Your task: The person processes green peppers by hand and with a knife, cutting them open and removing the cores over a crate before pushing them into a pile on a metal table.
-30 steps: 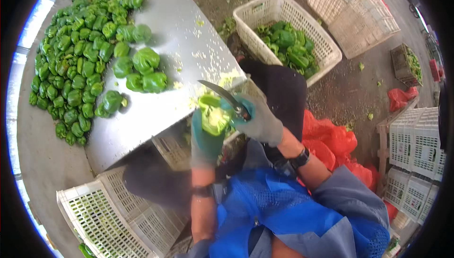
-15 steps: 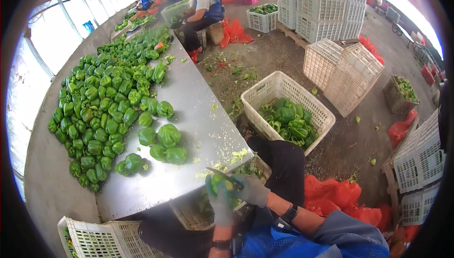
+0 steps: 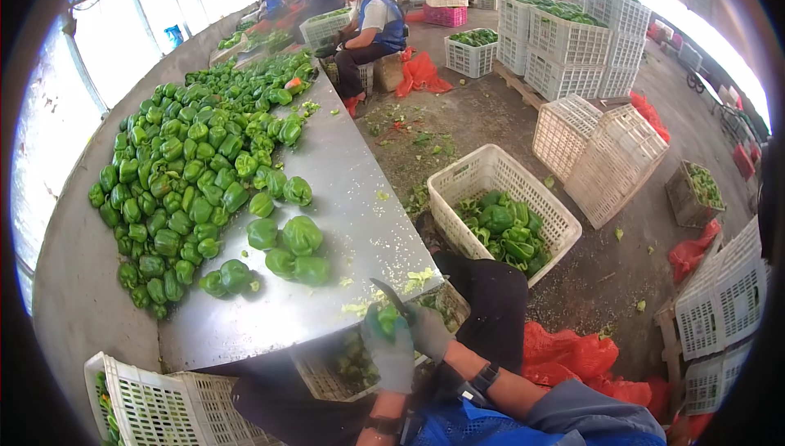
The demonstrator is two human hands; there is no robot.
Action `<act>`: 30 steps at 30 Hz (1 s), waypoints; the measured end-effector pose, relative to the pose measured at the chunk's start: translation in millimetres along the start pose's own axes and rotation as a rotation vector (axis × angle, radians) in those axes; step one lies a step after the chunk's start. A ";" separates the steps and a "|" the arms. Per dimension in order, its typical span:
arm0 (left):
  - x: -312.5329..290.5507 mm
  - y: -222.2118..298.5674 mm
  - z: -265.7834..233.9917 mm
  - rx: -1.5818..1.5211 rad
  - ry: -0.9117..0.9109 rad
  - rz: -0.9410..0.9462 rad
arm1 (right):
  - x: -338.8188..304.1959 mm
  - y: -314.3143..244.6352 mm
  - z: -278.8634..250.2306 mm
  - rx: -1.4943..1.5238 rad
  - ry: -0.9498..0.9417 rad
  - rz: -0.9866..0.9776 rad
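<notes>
My left hand [image 3: 392, 358], in a grey glove with green on it, is closed around a green bell pepper [image 3: 386, 318] at the table's near corner. In my gloved right hand [image 3: 430, 333] is a knife [image 3: 388, 293]; its blade slants up and left against the pepper's upper side. The knife's handle is hidden in my fingers. Below both hands, a pale plastic crate [image 3: 323, 379] holds green scraps. A few loose bell peppers [image 3: 301, 235] lie on the metal table [image 3: 360, 225], in front of a large pepper heap [image 3: 184, 176].
A white crate [image 3: 564, 215] with green peppers stands on the floor to the right. Another crate [image 3: 163, 409] is at lower left. Red mesh sacks [image 3: 564, 356] lie by my right leg. Stacked crates [image 3: 568, 45] and a seated co-worker [image 3: 372, 29] are farther back.
The whole view has shifted slightly. The knife blade, lower and flatter across the pepper before, now points more steeply upward. Both hands still hold the same things.
</notes>
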State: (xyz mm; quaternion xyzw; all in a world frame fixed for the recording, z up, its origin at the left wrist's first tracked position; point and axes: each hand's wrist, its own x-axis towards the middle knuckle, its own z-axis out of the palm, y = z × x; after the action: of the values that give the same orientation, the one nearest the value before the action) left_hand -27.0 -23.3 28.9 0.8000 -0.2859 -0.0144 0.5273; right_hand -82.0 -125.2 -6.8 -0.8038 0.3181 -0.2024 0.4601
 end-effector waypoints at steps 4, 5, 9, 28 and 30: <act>1.7 -0.7 -0.5 0.070 -0.004 0.071 | 1.8 1.2 0.1 0.083 -0.062 0.033; 2.3 -1.1 0.1 0.042 -0.001 0.075 | 3.1 3.7 1.4 0.053 -0.047 0.027; 0.0 -10.5 -0.3 0.045 -0.010 0.017 | 8.5 7.6 0.2 -0.031 -0.126 -0.103; 29.7 -56.6 -37.4 0.017 0.100 0.392 | 14.7 -20.7 4.5 0.691 -0.201 0.342; 25.7 -72.8 -39.4 -0.011 0.141 0.387 | 13.4 -31.2 -4.3 0.874 -0.242 0.496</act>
State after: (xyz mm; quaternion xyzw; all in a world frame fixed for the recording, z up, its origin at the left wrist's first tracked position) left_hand 39.5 17.9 -8.5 0.7265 -0.3966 0.1415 0.5431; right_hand -64.9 -125.4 22.8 -0.4546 0.3292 -0.1071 0.8207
